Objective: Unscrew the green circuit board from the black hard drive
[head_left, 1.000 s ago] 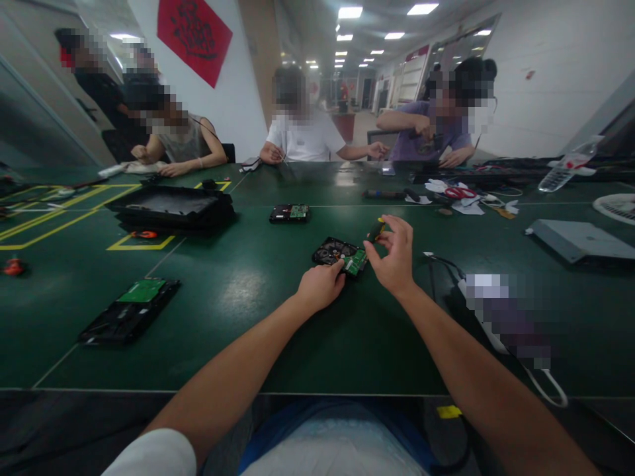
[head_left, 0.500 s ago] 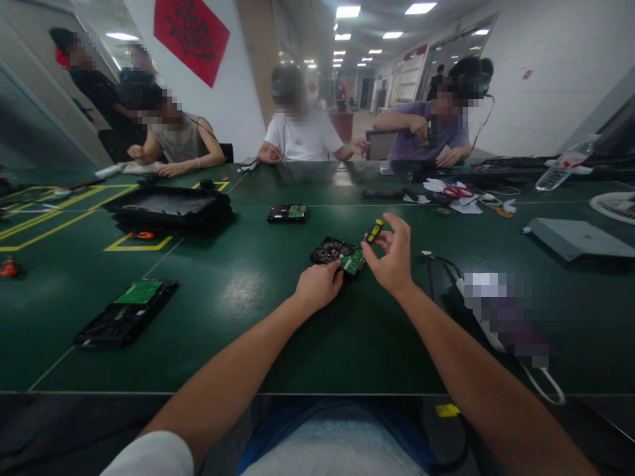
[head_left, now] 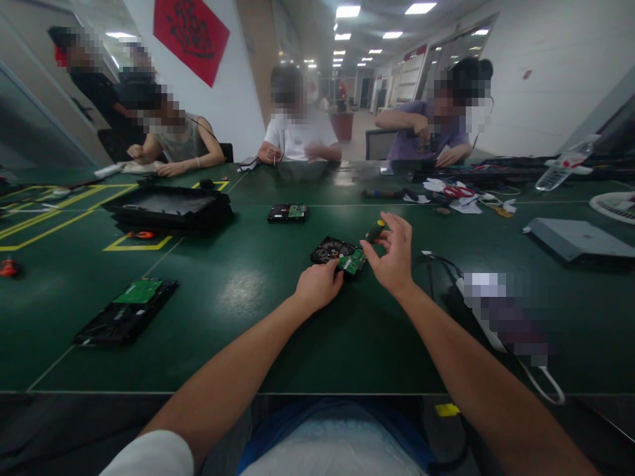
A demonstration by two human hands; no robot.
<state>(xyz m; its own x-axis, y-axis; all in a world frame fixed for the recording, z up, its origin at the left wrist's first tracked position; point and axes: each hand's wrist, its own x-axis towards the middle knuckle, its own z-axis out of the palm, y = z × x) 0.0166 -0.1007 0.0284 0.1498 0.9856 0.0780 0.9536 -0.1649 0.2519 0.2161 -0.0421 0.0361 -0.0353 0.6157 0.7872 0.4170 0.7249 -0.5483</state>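
Note:
A black hard drive [head_left: 330, 248] with a green circuit board [head_left: 354, 262] lies on the green table [head_left: 278, 357] in front of me. My left hand [head_left: 319, 285] is closed on the drive's near edge, its thumb resting by the board. In the fingers of my right hand [head_left: 393, 256] is a screwdriver [head_left: 376, 230] with a dark handle and yellow end. It leans over the right side of the board; its tip is hidden behind the fingers.
Another hard drive [head_left: 288, 212] lies further back, and a larger black part with a green board [head_left: 131, 307] at left. Black trays [head_left: 169, 208] are stacked behind it. On the right are a flat grey box [head_left: 580, 239] and a plastic bottle [head_left: 565, 165]. Several people sit opposite.
The screwdriver handle has turned in my right fingers, its yellow marks now mostly out of sight. My left hand and the drive stay put. A person opposite has drawn one hand in.

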